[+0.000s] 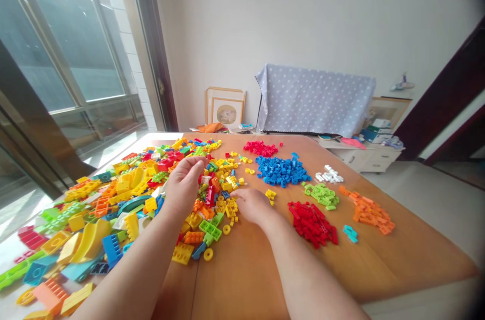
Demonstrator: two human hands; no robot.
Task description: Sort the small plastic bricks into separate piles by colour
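Observation:
My left hand (185, 183) hovers over the big mixed pile of toy building bricks (129, 183), its thumb and fingers pressed together. Whatever is between those fingertips, if anything, is too small to make out. Low at the right edge of the pile is my right hand (253, 205), its fingers drawn together beside small yellow bricks (228, 206). I cannot see what its fingertips hold. Between the two hands lie a red brick (210, 196) and several yellow, blue and orange ones. Nearer to me are a lime green brick (210, 230) and a yellow ring (208, 254).
Single-colour heaps lie on the wooden table (235, 284): blue bricks (282, 170), dark red bricks (312, 224), pinkish-red bricks (260, 148), white (329, 174), lime green (322, 195), orange (369, 213) and turquoise pieces (350, 233). A dotted cloth (314, 100) hangs beyond the table.

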